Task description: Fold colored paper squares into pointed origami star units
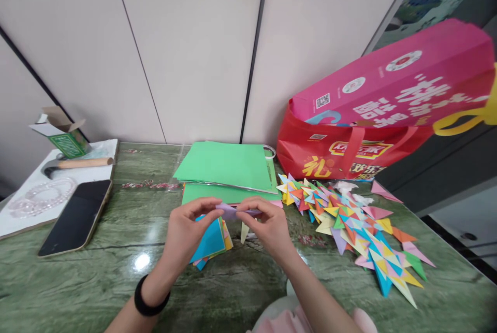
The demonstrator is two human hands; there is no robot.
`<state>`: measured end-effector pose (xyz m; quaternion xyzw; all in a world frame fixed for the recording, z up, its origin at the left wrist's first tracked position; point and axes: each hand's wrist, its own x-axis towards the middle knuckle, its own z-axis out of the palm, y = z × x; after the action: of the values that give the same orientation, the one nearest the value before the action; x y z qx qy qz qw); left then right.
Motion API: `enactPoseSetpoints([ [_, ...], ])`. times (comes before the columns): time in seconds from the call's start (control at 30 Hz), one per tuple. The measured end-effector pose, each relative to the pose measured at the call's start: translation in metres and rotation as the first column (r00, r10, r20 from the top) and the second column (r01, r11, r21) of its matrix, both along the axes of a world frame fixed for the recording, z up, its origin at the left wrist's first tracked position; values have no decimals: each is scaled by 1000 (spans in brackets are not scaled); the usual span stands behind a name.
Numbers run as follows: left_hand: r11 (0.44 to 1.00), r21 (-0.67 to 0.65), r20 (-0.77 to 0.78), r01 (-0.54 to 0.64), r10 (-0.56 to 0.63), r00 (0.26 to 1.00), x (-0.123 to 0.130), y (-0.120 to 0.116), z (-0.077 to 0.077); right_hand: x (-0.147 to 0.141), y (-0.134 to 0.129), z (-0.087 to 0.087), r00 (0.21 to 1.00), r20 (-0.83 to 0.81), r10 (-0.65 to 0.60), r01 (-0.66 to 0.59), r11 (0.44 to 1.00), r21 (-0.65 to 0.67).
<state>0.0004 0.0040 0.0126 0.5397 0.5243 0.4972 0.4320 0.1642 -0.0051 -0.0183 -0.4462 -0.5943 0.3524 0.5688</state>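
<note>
A small piece of purple paper is stretched between my two hands above the table. My left hand pinches its left end between thumb and fingers, and my right hand pinches the right end. Fingers cover much of the paper, so its folds are hard to make out. Under my left hand lies a small stack of coloured paper squares, blue on top. Beyond both hands is a pack of green paper sheets. A pale folded strip rests between my hands on the table.
Folded colourful paper pieces are heaped on the right, before a red gift bag and a pink bag. To the left are a phone, a wooden-handled sickle, a beaded string and an opened small box.
</note>
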Motion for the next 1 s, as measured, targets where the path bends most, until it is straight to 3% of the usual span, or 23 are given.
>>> enactPoseSetpoints([
  [0.2,997,73,-97,-32,39,994,-1,-2,1,-1,1,0,997,-82,-4,3,1000,-9],
  [0.37,993,107,-100,-46,57,993,-1,-3,0,-2,2,1,972,-233,0,-36,988,-148],
  [0.67,998,-35,150,56,-50,987,-1,1,1,-1,2,3,959,-283,-1,-41,989,-143],
  [1.0,948,-240,395,208,-100,913,-1,3,-4,0,-1,3,907,-363,213,-280,949,-143],
])
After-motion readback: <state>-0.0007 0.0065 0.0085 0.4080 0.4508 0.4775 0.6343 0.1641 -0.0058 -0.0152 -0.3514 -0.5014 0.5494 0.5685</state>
